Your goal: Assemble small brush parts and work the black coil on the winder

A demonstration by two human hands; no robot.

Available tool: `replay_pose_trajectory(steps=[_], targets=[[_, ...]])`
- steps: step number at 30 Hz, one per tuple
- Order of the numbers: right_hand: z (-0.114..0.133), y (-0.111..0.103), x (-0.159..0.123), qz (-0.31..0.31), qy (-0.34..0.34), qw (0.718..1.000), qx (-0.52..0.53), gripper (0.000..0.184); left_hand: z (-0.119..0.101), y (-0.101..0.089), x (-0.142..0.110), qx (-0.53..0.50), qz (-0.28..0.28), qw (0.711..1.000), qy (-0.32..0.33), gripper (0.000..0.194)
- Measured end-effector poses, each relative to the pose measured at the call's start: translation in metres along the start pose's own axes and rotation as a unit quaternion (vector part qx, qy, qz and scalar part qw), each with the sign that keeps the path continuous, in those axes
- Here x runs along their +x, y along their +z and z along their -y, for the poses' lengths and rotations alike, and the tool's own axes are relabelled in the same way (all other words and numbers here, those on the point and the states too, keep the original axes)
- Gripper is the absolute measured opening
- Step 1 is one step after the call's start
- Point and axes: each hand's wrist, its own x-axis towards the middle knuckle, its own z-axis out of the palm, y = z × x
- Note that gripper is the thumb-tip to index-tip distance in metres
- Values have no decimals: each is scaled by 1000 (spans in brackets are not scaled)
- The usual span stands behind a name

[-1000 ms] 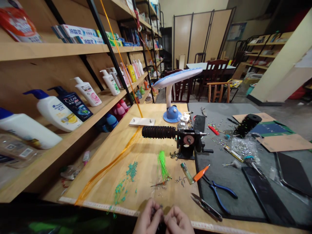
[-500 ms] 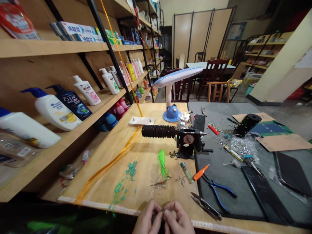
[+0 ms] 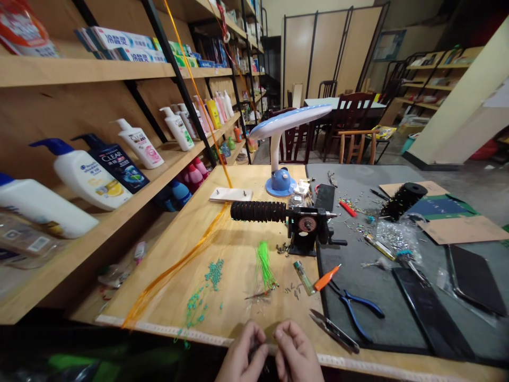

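Note:
At the table's front edge, my left hand [image 3: 243, 354] is closed with thumb and fingers pinched together; something small and dark seems to show between them, too small to name. My right hand [image 3: 297, 351] is also closed in a pinch, a little apart from the left, and whatever it holds is hidden. Just beyond them lie a thin dark piece [image 3: 257, 295] and a bundle of bright green lines [image 3: 264, 264]. Teal beads [image 3: 214, 273] are scattered to the left. Scissors [image 3: 334, 330] rest right of my right hand, beside blue-handled pliers [image 3: 352, 307].
A hand-cranked winder [image 3: 306, 231] with a black ribbed roller [image 3: 258, 211] stands mid-table before a blue-and-white lamp [image 3: 280, 183]. Orange lines [image 3: 186, 254] run down the left side. A lighter [image 3: 304, 278] and orange-handled tool [image 3: 326, 277] lie near the dark mat [image 3: 374, 334]. Shelves line the left.
My hands were together with fingertips meeting; now they have parted, the right hand shifting slightly right. The view has tilted a little; the table things stay put.

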Motion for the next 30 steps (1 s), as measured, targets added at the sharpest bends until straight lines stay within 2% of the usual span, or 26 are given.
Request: replay_pose_trajectory(steps=[7,11,21,24,28,30], targets=[[4,2,-3,2,-40,998,-39,53,-9,2,2,-84,-4,995,-60,24],[7,7,-7,-17,-80,996,-47,52,-8,1,4,-137,39,983,-116,35],[9,11,-9,-34,-90,992,-76,54,-12,4,3,-149,23,983,-106,43],[9,8,-7,-25,-90,992,-83,55,-10,4,2,-157,35,981,-107,41],[7,6,-5,-19,-95,992,-84,54,-9,4,1,-143,15,985,-96,35],[6,6,-6,-17,-94,992,-80,53,-11,3,2,-147,24,983,-107,30]])
